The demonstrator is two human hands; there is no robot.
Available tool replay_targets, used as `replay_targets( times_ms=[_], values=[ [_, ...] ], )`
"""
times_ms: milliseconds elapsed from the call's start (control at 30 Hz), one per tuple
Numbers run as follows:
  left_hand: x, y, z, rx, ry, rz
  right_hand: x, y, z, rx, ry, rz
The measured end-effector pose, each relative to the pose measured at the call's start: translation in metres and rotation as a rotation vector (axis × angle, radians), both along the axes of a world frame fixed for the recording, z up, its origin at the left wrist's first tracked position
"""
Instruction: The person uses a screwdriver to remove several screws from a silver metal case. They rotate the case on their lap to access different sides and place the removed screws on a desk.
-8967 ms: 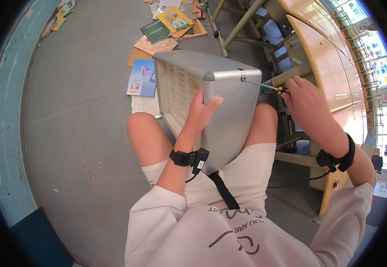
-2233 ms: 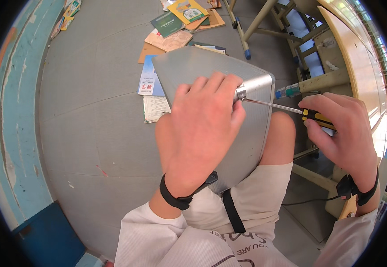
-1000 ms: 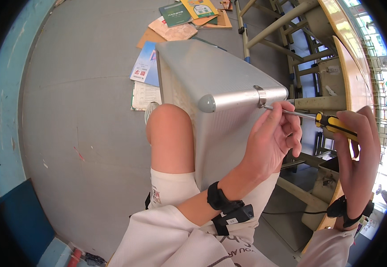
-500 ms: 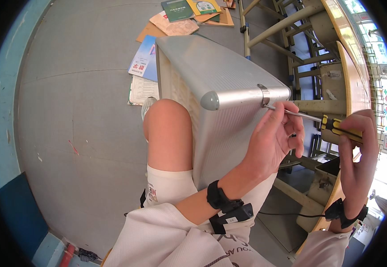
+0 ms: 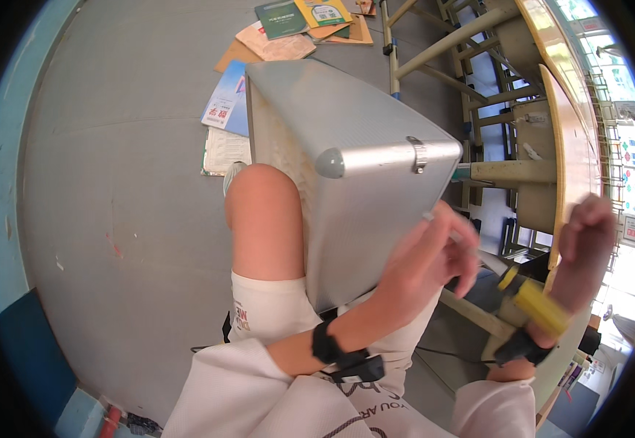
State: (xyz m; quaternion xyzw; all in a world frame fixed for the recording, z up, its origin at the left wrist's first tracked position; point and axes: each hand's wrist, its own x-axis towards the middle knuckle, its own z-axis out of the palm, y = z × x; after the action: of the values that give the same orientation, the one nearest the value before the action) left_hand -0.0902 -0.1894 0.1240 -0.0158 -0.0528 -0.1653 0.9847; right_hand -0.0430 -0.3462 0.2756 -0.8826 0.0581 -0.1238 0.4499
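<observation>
A silver ribbed metal case with a rounded corner cap leans against my legs. On its bright metal edge sits a small metal clasp. My left hand is closed around the shaft of a screwdriver, below the clasp and apart from it. The screwdriver's yellow and black handle points down to the right, blurred by motion. Beside the handle, my right hand is raised off it. Its fingers are too smeared to read.
Several books and papers lie on the grey floor beyond the case, with a blue book near its far left edge. Desk frames and wooden desktops stand close on the right. A thin black cable runs between my wrists.
The screwdriver has come away from the clasp and swung downward in my left hand. My right hand has let go of the handle. The view has shifted slightly.
</observation>
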Motion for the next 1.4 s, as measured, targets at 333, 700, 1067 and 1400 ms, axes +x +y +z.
replay_targets(
  times_ms=[333, 700, 1067, 1400],
  values=[
    [-0.057, 0.084, -0.03, 0.754, -0.026, 0.378, 0.014, 0.093, -0.119, -0.336, 0.0, 0.209],
    [-0.057, 0.096, -0.053, 0.831, 0.039, 0.42, 0.01, 0.104, -0.121, -0.374, 0.004, 0.097],
    [-0.058, 0.093, -0.058, 0.824, 0.014, 0.399, 0.013, 0.111, -0.114, -0.456, 0.024, 0.054],
    [-0.055, 0.092, -0.058, 0.827, -0.002, 0.386, 0.012, 0.104, -0.118, -0.419, 0.077, 0.041]
  ],
)
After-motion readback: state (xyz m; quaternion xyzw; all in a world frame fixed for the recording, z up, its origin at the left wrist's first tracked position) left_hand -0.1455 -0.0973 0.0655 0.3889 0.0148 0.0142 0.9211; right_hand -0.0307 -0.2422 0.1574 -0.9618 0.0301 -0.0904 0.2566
